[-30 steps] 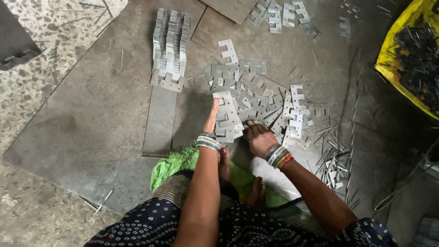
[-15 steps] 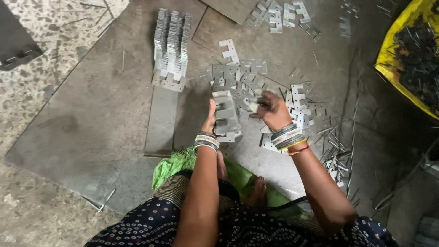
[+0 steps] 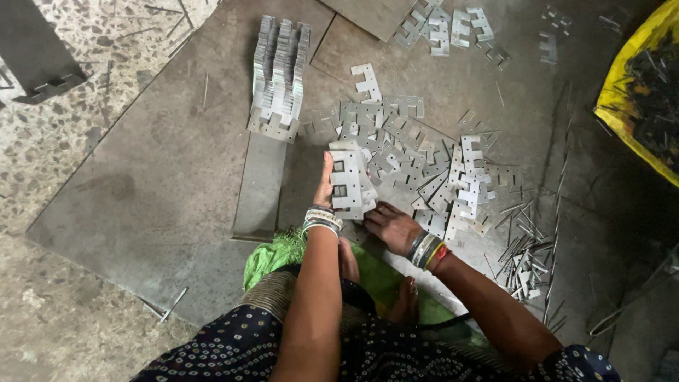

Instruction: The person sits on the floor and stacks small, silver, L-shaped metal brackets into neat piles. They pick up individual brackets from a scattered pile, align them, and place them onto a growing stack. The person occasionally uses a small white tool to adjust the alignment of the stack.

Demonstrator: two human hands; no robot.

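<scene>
My left hand holds a small stack of flat stamped metal plates upright on its edge, fingers along its left side. My right hand rests low on the metal sheet just right of that stack, fingers curled against the stack's lower end and the loose plates there. A scattered heap of the same notched plates lies beyond and to the right of both hands. A long neat row of stacked plates lies farther away, up and left.
I squat on a large grey metal sheet lying on a speckled floor. A narrow metal strip lies left of my hand. Thin metal slivers lie at the right. A yellow sack of scrap is at the far right. More plates lie at the top.
My right hand reached up to the heap, then came back down to the stack's lower end. My left hand shifted slightly forward with the stack, which looks thicker.
</scene>
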